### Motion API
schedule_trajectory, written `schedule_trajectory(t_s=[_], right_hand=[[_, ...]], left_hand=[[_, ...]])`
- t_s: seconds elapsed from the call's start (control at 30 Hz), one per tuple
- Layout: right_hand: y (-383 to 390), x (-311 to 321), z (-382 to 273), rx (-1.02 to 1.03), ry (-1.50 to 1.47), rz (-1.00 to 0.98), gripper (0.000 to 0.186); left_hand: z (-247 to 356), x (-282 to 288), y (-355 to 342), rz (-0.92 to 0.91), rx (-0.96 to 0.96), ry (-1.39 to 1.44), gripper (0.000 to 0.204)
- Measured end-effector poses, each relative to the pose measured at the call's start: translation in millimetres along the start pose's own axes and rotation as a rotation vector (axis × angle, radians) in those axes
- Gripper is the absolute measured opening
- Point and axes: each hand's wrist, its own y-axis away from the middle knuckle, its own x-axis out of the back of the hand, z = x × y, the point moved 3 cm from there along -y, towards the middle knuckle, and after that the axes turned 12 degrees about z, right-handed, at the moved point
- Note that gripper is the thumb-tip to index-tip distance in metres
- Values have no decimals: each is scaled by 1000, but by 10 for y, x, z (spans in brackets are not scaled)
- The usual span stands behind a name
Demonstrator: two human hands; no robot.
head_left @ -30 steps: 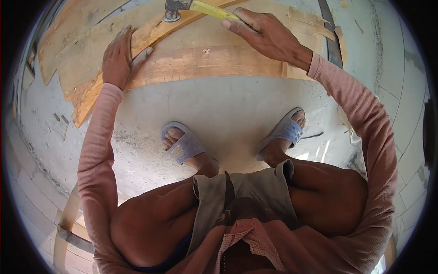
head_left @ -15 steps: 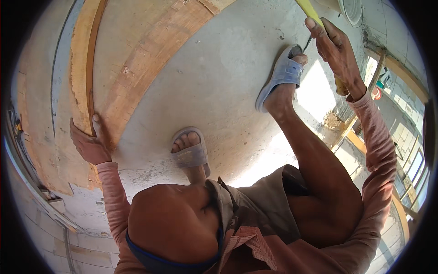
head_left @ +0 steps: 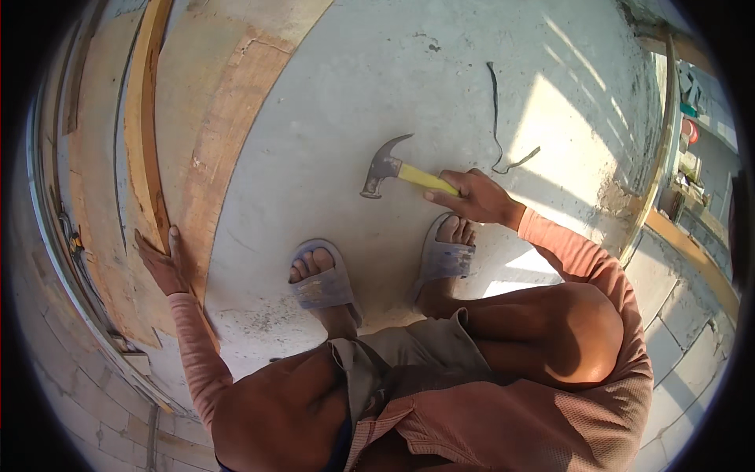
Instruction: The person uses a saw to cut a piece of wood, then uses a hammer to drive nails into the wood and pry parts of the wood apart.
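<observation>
My right hand (head_left: 481, 198) is closed round the yellow handle of a claw hammer (head_left: 429, 178). Its dark metal head is off to the left, above the floor in front of my feet, with the claw curving up and away. On the left, my left hand (head_left: 165, 263) grips the near end of a long wooden batten (head_left: 141, 102), thumb on one side and fingers on the other. The batten lies lengthwise on a plywood sheet (head_left: 206, 169) and runs out past the far edge of view.
A dark strip of cord (head_left: 495, 110) lies on the grey concrete floor (head_left: 346, 134) beyond the hammer. Block walls (head_left: 86, 377) rise at left and right. A timber piece (head_left: 692, 256) and assorted items are on the right. My sandalled feet (head_left: 322, 283) stand between the hands.
My right hand has come down and left with the hammer, bringing its head into view. My right foot has drawn back nearer the left one. My left hand stays on the batten.
</observation>
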Motion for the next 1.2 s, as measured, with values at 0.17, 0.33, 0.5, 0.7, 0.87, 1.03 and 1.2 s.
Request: schedule_trajectory(t_s=[0.17, 0.33, 0.5, 0.7, 0.87, 1.03, 1.2], right_hand=[[187, -38, 457, 249, 148, 72, 58], [292, 227, 1042, 295, 237, 190, 61], [457, 290, 1427, 526, 365, 652, 52], [394, 498, 1288, 605, 439, 855, 46], [462, 661, 1135, 624, 567, 954, 46], [162, 1284, 661, 496, 437, 814, 47], [-759, 2542, 187, 2, -310, 855, 68]], left_hand=[[-542, -87, -223, -194, 30, -29, 97], [-289, 73, -547, -526, 95, -150, 92], [320, 612, -376, -816, -319, -401, 84], [638, 696, -510, -582, -321, -189, 86], [564, 368, -333, -459, -254, -145, 94], [321, 307, -262, -464, -254, -279, 102], [-24, 174, -317, -295, -201, -391, 109]])
